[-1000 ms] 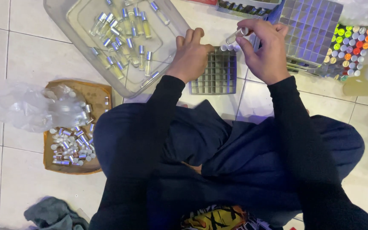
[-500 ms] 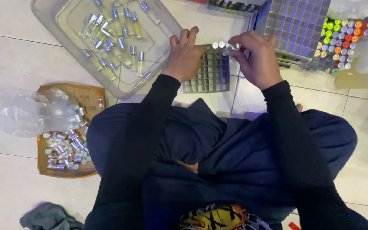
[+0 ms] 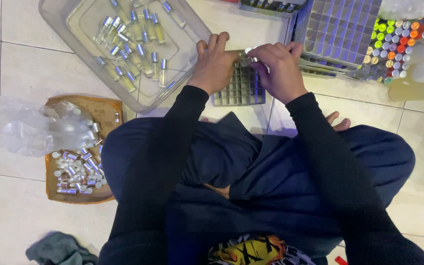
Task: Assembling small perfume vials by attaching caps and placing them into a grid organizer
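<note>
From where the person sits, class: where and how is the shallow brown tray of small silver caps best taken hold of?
Grip the brown tray by its near bare rim, from the right side with the left hand. It lies flat on the tiled floor; a crumpled clear bag covers its far-left part, and the loose caps would probably spill if it were tilted.

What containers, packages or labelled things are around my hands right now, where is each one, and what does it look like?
Clear plastic tub: upper left, rectangular, holding small silver-capped vials.
Brown cardboard tray: left, holding silver caps.
Crumpled clear plastic bag: over that tray.
Grey grid rack: under both hands.
Grid tray: upper right.
No signs or screens.
</note>
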